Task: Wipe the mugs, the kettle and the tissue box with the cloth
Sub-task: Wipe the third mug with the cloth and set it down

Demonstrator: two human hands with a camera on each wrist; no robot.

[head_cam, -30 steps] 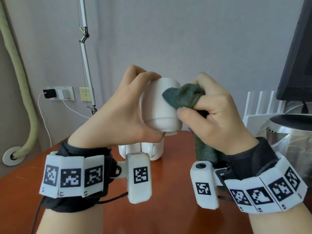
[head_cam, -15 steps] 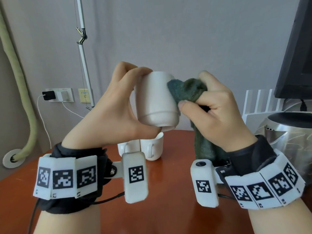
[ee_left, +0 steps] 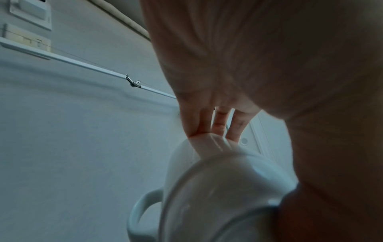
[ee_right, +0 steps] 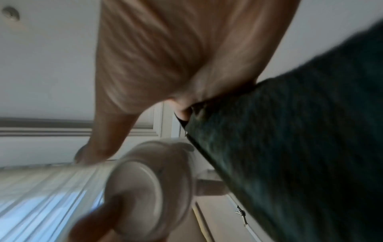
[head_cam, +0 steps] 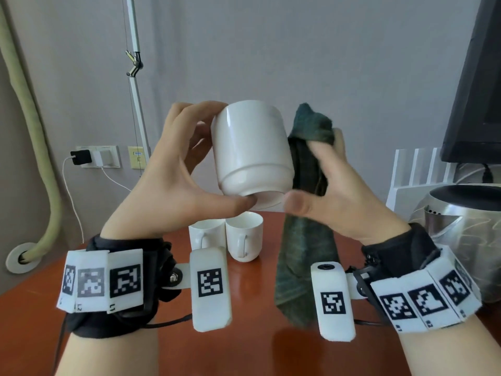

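My left hand [head_cam: 187, 169] holds a white mug [head_cam: 250, 150] in the air above the table, tilted with its base toward me, thumb under the base and fingers on the far rim. The left wrist view shows the same mug [ee_left: 219, 188], its handle pointing left. My right hand [head_cam: 328, 185] grips a dark green cloth [head_cam: 309, 164] against the mug's right side; the cloth's tail hangs down to the table. Two more white mugs [head_cam: 244, 237] stand on the table below. A steel kettle [head_cam: 466, 240] sits at the right edge. No tissue box is in view.
The table [head_cam: 257, 348] is reddish-brown wood and stands against a grey wall. A white slatted rack [head_cam: 417, 172] and a dark monitor [head_cam: 477, 90] stand behind the kettle. A white pole, wall sockets and a green hose are at the left.
The mug has been turned and tilted in my left hand. My right hand with the cloth slid from the mug's front round to its right side, its fingers loosening.
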